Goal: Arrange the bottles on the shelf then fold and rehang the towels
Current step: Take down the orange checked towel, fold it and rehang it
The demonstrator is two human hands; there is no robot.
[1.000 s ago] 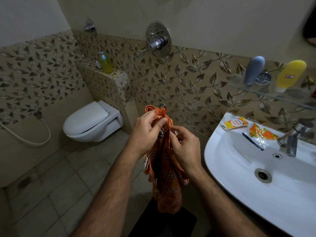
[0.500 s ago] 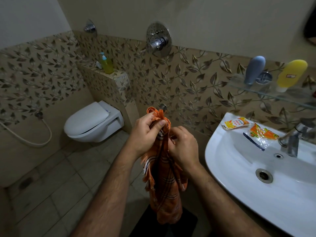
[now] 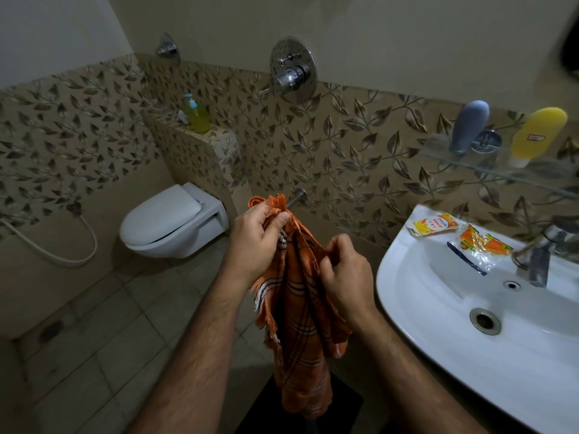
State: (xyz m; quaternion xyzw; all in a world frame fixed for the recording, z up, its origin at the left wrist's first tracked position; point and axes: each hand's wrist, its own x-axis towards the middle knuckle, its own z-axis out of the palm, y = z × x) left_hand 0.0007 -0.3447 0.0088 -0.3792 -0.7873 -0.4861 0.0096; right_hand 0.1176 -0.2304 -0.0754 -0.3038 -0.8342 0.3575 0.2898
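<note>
Towel (image 3: 299,324) bunched: left hand (image 3: 255,242) grips top, right hand (image 3: 346,277) pinches edge.

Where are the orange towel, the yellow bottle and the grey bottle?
orange towel (image 3: 300,333): head view, hanging checked middle.
yellow bottle (image 3: 539,133): head view, its body, on the glass shelf.
grey bottle (image 3: 469,125): head view, its body.

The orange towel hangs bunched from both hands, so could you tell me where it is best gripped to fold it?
Probably at the fringed top edge. The left hand already pinches the orange towel at its upper corner, near the wall peg. The right hand holds a fold lower down; its fingers could come from the right for the other top corner, so the cloth hangs flat.
</note>
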